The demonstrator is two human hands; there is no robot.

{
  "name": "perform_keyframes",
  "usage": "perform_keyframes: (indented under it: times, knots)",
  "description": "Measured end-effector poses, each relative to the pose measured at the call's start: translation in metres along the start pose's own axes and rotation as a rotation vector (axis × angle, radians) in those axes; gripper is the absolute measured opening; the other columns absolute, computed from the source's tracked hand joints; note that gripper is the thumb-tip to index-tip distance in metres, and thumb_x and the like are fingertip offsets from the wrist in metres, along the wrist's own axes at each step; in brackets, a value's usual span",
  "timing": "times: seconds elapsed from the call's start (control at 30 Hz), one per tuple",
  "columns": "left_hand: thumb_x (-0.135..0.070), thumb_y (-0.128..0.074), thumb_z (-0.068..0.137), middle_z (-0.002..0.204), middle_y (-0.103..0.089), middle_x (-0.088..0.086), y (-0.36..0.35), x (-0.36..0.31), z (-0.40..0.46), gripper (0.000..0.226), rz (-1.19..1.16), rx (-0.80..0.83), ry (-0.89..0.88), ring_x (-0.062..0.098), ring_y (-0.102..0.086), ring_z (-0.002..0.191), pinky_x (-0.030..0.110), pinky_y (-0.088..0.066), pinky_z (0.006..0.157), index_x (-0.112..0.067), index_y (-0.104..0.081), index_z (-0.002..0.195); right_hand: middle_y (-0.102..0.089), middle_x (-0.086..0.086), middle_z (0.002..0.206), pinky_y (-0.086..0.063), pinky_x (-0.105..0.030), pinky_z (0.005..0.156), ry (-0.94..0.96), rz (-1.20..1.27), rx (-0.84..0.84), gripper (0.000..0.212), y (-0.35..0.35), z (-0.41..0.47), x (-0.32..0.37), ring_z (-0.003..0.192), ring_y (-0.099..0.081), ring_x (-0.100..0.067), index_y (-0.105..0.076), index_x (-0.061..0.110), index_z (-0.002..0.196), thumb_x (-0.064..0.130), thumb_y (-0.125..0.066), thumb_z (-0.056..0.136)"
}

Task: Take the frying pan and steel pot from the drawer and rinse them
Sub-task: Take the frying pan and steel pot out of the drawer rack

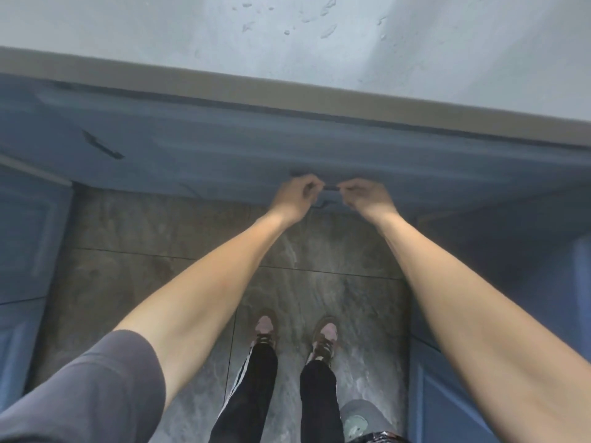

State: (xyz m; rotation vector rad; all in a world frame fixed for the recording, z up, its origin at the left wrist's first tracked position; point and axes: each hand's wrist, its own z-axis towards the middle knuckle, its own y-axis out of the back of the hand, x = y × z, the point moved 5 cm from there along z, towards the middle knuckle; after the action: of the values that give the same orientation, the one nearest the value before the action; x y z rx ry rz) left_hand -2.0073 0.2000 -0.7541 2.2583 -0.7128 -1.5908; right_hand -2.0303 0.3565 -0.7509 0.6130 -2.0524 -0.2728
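You are reaching down with both arms, left hand (295, 196) and right hand (367, 196) each taking a curled grip on the dark drawer handle (331, 188), one at either end, likely to pull evenly. Blue drawer front (256, 155) is looking closed; frying pan and steel pot are out of sight, presumably inside. Pale tabletop (287, 43) is carrying water droplets; grey stone floor tiles (160, 235) below
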Motion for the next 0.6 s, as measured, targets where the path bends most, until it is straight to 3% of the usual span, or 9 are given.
perform_keyframes:
  times: [0.23, 0.4, 0.47, 0.6]
  knots:
    - [-0.026, -0.048, 0.096, 0.074, -0.063, -0.003, -0.011, 0.009, -0.043, 0.021, 0.005, 0.047, 0.017, 0.018, -0.061, 0.075, 0.028, -0.042, 0.067, -0.017, -0.064, 0.104, -0.058, 0.003, 0.058, -0.036, -0.007, 0.043, -0.078, -0.005, -0.016, 0.012, -0.01, -0.036, -0.018, 0.037, -0.05, 0.006, -0.066, 0.01, 0.096, 0.007, -0.057, 0.088]
    - [-0.024, -0.051, 0.095, 0.075, -0.059, -0.01, -0.036, 0.027, -0.107, 0.016, -0.081, 0.058, 0.037, 0.01, -0.055, 0.073, 0.012, -0.035, 0.061, -0.016, -0.064, 0.096, -0.06, 0.008, 0.065, -0.039, -0.009, 0.053, -0.135, -0.082, 0.06, 0.01, -0.022, -0.092, -0.049, 0.044, -0.052, 0.012, -0.066, 0.019, 0.088, 0.01, -0.06, 0.087]
    - [-0.026, -0.052, 0.095, 0.085, -0.064, -0.006, -0.047, 0.037, -0.13, 0.016, -0.099, 0.105, 0.051, 0.012, -0.059, 0.08, 0.018, -0.038, 0.068, -0.017, -0.064, 0.098, -0.064, 0.006, 0.071, -0.041, -0.011, 0.057, -0.161, -0.09, 0.063, 0.011, -0.028, -0.117, -0.063, 0.056, -0.057, 0.007, -0.069, 0.018, 0.092, 0.012, -0.061, 0.087]
    - [-0.025, -0.053, 0.094, 0.098, -0.07, 0.002, -0.067, 0.054, -0.176, 0.019, -0.105, 0.109, 0.046, 0.018, -0.063, 0.091, 0.029, -0.045, 0.082, -0.013, -0.066, 0.101, -0.07, 0.001, 0.103, -0.042, -0.021, 0.079, -0.153, -0.256, 0.097, 0.018, -0.039, -0.16, -0.089, 0.099, -0.063, -0.014, -0.071, 0.018, 0.1, 0.02, -0.061, 0.086]
